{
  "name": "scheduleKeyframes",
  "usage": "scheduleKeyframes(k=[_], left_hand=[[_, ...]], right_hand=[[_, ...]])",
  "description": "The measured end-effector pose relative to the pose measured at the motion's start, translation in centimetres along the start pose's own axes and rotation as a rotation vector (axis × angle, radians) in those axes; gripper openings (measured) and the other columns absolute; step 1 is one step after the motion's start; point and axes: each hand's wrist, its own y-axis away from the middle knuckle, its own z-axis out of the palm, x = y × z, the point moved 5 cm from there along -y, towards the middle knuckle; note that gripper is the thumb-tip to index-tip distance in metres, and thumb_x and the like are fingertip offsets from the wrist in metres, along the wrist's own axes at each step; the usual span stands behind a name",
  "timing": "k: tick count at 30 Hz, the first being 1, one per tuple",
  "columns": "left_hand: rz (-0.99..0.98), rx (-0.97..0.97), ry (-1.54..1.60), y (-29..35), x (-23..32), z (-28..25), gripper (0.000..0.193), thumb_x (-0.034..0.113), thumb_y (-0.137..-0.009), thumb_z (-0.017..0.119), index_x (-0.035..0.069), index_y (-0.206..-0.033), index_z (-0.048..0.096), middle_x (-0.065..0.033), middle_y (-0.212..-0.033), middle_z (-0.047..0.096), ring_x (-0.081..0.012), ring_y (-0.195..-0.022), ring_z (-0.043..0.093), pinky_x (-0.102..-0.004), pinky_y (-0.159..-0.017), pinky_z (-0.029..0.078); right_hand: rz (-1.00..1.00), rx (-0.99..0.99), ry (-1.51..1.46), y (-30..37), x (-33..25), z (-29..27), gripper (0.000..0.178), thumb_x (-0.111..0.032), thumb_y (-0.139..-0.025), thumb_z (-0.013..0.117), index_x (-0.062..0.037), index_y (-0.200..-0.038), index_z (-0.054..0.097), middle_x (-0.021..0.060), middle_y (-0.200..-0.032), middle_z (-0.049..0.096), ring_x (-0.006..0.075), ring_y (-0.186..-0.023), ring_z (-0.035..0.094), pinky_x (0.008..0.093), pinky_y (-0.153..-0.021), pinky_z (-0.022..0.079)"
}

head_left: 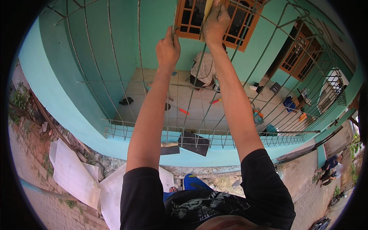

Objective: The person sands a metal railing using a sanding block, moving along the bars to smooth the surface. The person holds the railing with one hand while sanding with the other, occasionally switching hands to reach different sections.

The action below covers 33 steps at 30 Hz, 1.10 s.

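Both my arms reach up to a metal bar grille point(140, 38). My left hand point(168, 49) is closed around one of its upright bars, with the fingers curled near its top. Higher and to the right, my right hand point(217, 25) is closed on a flat yellow strip point(207, 13), which runs up past the picture's upper edge. It lies along an upright bar. Whether the strip is folded around that bar, I cannot tell.
Behind the grille, a person in a light shirt point(205, 67) crouches on the tiled porch point(180, 92). Dark sheets point(193, 143) lie on the ledge below. Wooden-framed windows point(188, 19) are beyond. Pale panels point(74, 172) lie at lower left. Two people point(330, 166) are at far right.
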Motion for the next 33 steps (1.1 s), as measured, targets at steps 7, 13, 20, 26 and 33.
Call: scheduleKeyframes(k=[7, 13, 20, 26, 33], left_hand=[[-0.045, 0.003, 0.077, 0.1, 0.6, 0.0, 0.024, 0.008, -0.095, 0.051, 0.002, -0.118, 0.058, -0.015, -0.056, 0.055, -0.0312, -0.048, 0.055, -0.0407, -0.046, 0.041], [-0.04, -0.024, 0.031, -0.2, 0.7, -0.4, 0.027, 0.008, -0.094, 0.054, 0.001, -0.119, 0.058, -0.0174, -0.059, 0.059, -0.034, -0.052, 0.061, -0.0423, -0.047, 0.044], [-0.033, 0.067, 0.131, 0.3, 0.7, -0.3, 0.02, 0.006, -0.098, 0.044, 0.006, -0.108, 0.061, -0.0089, -0.052, 0.039, -0.0159, -0.042, 0.035, -0.0342, -0.044, 0.031], [-0.044, 0.016, 0.076, -0.1, 0.5, -0.2, 0.026, 0.006, -0.093, 0.053, -0.003, -0.117, 0.059, -0.0175, -0.057, 0.057, -0.0338, -0.049, 0.058, -0.042, -0.046, 0.043], [-0.051, -0.013, 0.074, 0.0, 0.5, -0.5, 0.026, 0.006, -0.093, 0.053, 0.002, -0.118, 0.059, -0.0166, -0.056, 0.057, -0.0331, -0.048, 0.058, -0.0413, -0.046, 0.042]], right_hand=[[-0.016, 0.016, -0.055, 0.3, 0.0, -0.2, 0.044, -0.034, -0.106, 0.04, -0.002, -0.076, 0.048, 0.0001, -0.055, 0.032, 0.0101, -0.05, 0.029, 0.0305, -0.047, 0.027], [0.057, -0.039, -0.174, -0.4, 0.0, -0.1, 0.046, -0.036, -0.105, 0.04, -0.0034, -0.073, 0.047, -0.0013, -0.057, 0.031, 0.0098, -0.051, 0.028, 0.0308, -0.047, 0.026], [0.019, -0.06, -0.029, -0.4, 0.7, -0.5, 0.045, -0.034, -0.105, 0.04, -0.0011, -0.076, 0.049, 0.0022, -0.057, 0.031, 0.0112, -0.052, 0.029, 0.0322, -0.048, 0.028], [-0.01, -0.01, -0.054, -0.3, 0.5, -0.3, 0.046, -0.034, -0.105, 0.041, -0.0015, -0.073, 0.045, 0.0041, -0.056, 0.03, 0.0127, -0.052, 0.027, 0.0336, -0.048, 0.026], [0.033, -0.01, -0.084, 0.0, -0.2, -0.2, 0.046, -0.035, -0.105, 0.04, -0.002, -0.073, 0.044, 0.003, -0.057, 0.03, 0.0128, -0.052, 0.027, 0.0337, -0.049, 0.025]])
